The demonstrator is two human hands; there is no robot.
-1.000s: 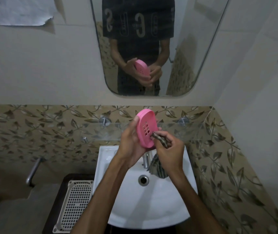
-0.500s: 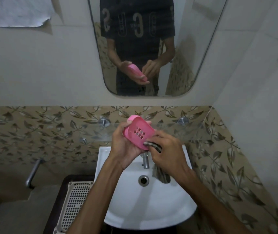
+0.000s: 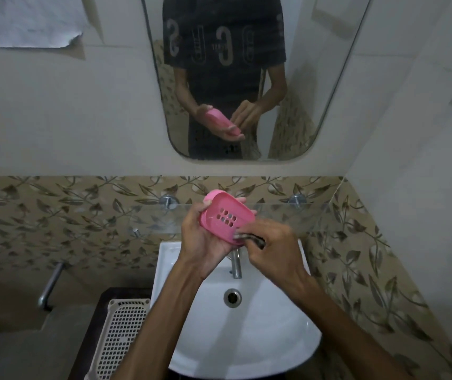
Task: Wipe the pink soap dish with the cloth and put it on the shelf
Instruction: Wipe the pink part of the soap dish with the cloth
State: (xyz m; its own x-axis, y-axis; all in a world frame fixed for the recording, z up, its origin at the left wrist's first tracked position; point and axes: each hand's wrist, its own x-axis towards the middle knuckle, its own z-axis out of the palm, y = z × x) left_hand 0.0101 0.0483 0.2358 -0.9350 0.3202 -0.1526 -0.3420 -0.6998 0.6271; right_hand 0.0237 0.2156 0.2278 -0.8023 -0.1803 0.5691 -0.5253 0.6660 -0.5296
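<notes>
While the white sink (image 3: 246,338) fills the near centre, the glass shelf (image 3: 282,215) lies beyond; above it, the left hand (image 3: 203,237) cradles the pink soap dish (image 3: 226,219), and the right hand (image 3: 274,248) pinches a dark cloth (image 3: 255,239) against its near rim.

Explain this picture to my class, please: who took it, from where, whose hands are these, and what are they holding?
No machine here: a camera worn on a person's head looks forward and down over a white sink. The two arms are that person's own. The left hand grips a pink soap dish, tilted so its drain holes face the camera. The right hand pinches a dark cloth against the dish's near edge. Behind the hands a glass shelf is fixed to the leaf-patterned tiles. The mirror above reflects the same person. A white slotted basket sits left of the sink.
</notes>
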